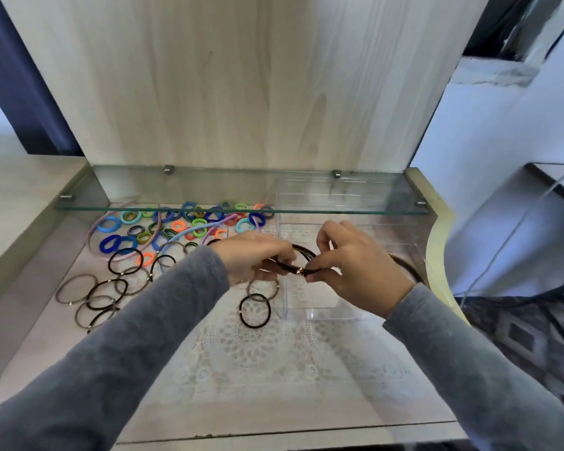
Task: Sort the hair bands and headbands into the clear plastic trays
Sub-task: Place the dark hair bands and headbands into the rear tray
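We note both hands raised over the near clear tray (pixel 310 307), sharing a small bunch of dark hair bands (pixel 302 255). The left hand (pixel 251 255) has its fingers curled shut on one end of the bunch; the right hand (pixel 355 265) pinches the other end between thumb and forefinger, remaining fingers loosely bent. A small gold bead (pixel 299 271) sits on the bands just beside the right fingertips. We judge the two-handed hold serves to gather or align the loops before dropping them together; holding them directly above the tray keeps the drop short.

The bands look thin, dark brown to black, elastic, lying as overlapping loops between the two sets of fingers. More dark loops (pixel 254 310) lie on the lace mat below the left fingers; a pile of coloured bands (pixel 189 224) and a pink headband (pixel 93 231) rest well beyond the left hand, under the glass shelf (pixel 241 208). A dark headband (pixel 407 266) curves behind the right wrist. Sorting appears barely begun.
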`<state>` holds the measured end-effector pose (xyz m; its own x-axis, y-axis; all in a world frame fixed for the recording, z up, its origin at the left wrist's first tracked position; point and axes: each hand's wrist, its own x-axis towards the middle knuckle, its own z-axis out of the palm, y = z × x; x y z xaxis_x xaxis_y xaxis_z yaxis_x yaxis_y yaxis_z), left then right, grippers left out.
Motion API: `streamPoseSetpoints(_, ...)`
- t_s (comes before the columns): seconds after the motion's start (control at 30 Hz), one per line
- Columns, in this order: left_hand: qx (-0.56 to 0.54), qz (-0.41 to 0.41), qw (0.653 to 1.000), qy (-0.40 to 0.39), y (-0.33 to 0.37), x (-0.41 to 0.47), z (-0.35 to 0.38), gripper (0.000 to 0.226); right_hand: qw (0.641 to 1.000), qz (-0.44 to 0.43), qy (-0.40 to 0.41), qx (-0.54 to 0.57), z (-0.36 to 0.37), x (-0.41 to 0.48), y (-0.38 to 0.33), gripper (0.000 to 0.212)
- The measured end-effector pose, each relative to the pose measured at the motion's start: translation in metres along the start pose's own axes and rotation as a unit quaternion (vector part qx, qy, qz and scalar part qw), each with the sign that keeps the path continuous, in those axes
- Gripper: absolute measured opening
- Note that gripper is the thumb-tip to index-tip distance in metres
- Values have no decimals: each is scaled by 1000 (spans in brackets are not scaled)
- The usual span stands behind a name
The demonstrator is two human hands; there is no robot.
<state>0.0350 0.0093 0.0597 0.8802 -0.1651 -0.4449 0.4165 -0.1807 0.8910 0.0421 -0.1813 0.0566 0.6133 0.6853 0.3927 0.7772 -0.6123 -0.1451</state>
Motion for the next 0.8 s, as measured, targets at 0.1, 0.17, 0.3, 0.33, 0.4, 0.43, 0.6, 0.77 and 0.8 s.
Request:
streamPoseSetpoints(0.1, 216, -6, 976, 17, 7, 15, 3, 28, 997, -10, -37, -74, 2, -6, 1, 14)
streamPoseSetpoints(0.17, 315, 3, 948, 36, 11, 22, 7, 30, 992, -12, -53, -111, 6, -8, -2, 15)
streamPoseSetpoints(0.3, 411, 14, 909, 67, 12, 31, 18, 33, 981, -8, -101, -164, 15, -15, -8, 17)
streamPoseSetpoints(0.33, 424, 15, 903, 69, 12, 31, 20, 31, 980, -7, -113, -165, 17, -17, -9, 17)
streamPoseSetpoints(0.4, 451, 18, 889, 69, 10, 32, 22, 29, 978, -3, -138, -154, 17, -21, -10, 21)
streamPoseSetpoints(0.43, 470, 19, 880, 67, 9, 32, 23, 30, 977, -1, -152, -148, 15, -21, -11, 23)
streamPoseSetpoints(0.6, 567, 37, 818, 95, 2, 35, 27, 29, 964, 16, -238, -120, 11, -19, -16, 40)
streamPoseSetpoints(0.77, 611, 62, 781, 113, -1, 34, 32, 13, 953, 23, -277, -117, 11, -14, -24, 38)
streamPoseSetpoints(0.8, 615, 61, 778, 113, -1, 33, 33, 12, 951, 24, -283, -118, 12, -13, -25, 37)
